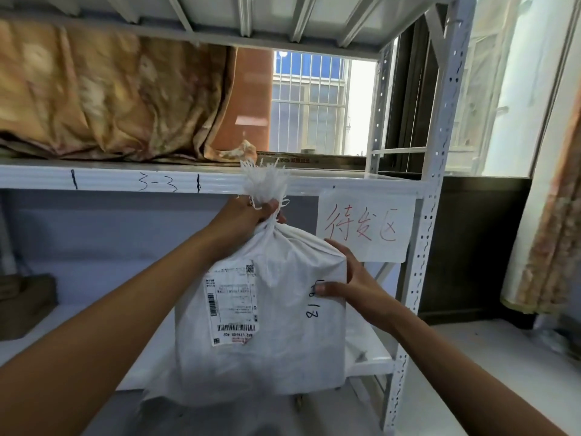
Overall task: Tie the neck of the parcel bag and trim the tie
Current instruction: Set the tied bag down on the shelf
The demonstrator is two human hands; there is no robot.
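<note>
A white woven parcel bag (pixel 276 350) hangs upright in front of the shelving, with a shipping label (pixel 232 303) on its front and "813" written in black on its right side. Its gathered neck (pixel 267 187) flares into a frayed white tuft above my left hand (pixel 251 212), which is closed around the neck where thin white string shows. My right hand (pixel 349 278) presses flat against the bag's upper right side, thumb on the front. I cannot make out the knot itself.
A white metal rack surrounds the bag; its shelf beam (pixel 125 179) is marked "3-3". A paper sign (pixel 366 225) with red writing hangs at the right. A folded brown blanket (pixel 103 96) lies on the upper shelf. Cardboard boxes (pixel 25 303) sit lower left. A barred window is behind.
</note>
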